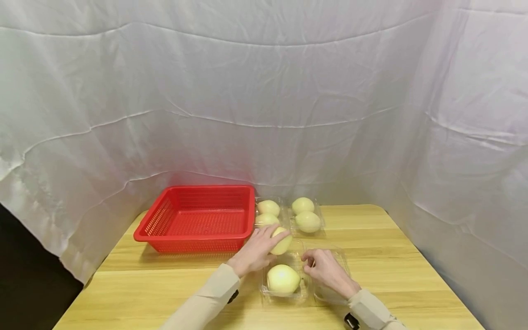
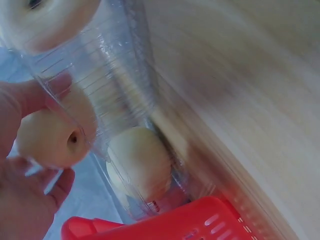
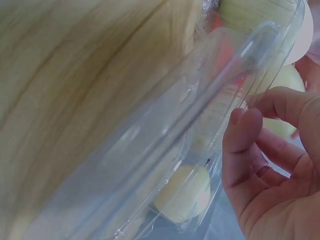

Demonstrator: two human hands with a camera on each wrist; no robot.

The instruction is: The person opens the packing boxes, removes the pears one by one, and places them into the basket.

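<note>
My left hand [image 1: 255,250] grips a pale yellow pear [image 1: 282,242] over the back part of a clear plastic clamshell box [image 1: 284,297]. Another pale yellow pear [image 1: 283,278] lies in the front of that box. In the left wrist view, thumb and fingers stand round the held pear [image 2: 57,132], its dark hollow showing. My right hand [image 1: 327,271] is at the box's right side, by its opened-out lid [image 1: 330,295]. Seen from the right wrist, thumb and forefinger pinch the clear plastic edge [image 3: 257,92].
A red plastic basket [image 1: 194,245] with perforated sides stands at the back left, nothing inside it. Behind the hands, two pears [image 1: 268,208] sit in one clear box, and two more pears [image 1: 307,222] in another beside it. Pale curtains enclose the wooden table [image 1: 396,275].
</note>
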